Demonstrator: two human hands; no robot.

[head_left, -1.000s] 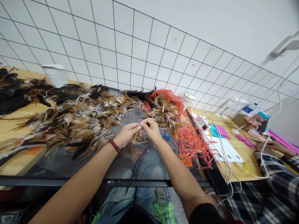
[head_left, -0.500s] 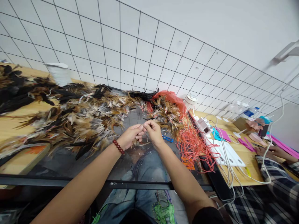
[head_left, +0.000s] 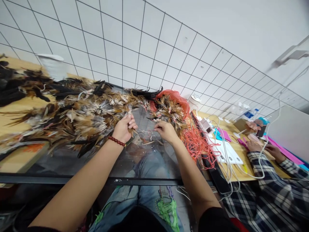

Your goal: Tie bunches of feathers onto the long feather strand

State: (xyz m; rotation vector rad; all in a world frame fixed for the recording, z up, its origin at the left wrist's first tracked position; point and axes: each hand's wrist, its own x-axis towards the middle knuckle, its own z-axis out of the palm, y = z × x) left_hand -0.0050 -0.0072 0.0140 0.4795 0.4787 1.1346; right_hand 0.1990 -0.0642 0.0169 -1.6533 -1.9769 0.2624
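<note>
A: Over the bench (head_left: 65,162), head view, the only one: where does the held thing lie from each grip?

B: A small brown feather tuft (head_left: 131,131) shows at the inner side of the left hand (head_left: 123,129), which is curled round it. The right hand (head_left: 166,131) stands apart, across a gap of bench, so the left is the nearer.

A: Right grip?

B: Thumb and fingertips look drawn together. Cannot tell if anything thin is between them.

A: Long axis of the tuft?

B: The visible end points roughly toward the wearer. The other end is lost in the fist, against the feather pile (head_left: 87,122) behind; full axis uncertain.

A: Surface and room?

B: Dark, glossy, with loose scraps between the hands. The pile crowds the left hand's side. Beyond the right hand: a second feather clump (head_left: 170,111) by a red bag (head_left: 176,96), then tangled red strings (head_left: 199,141). Wire grid (head_left: 122,48) at the back; a co-worker's plaid sleeve (head_left: 262,170) far right, well apart.
</note>
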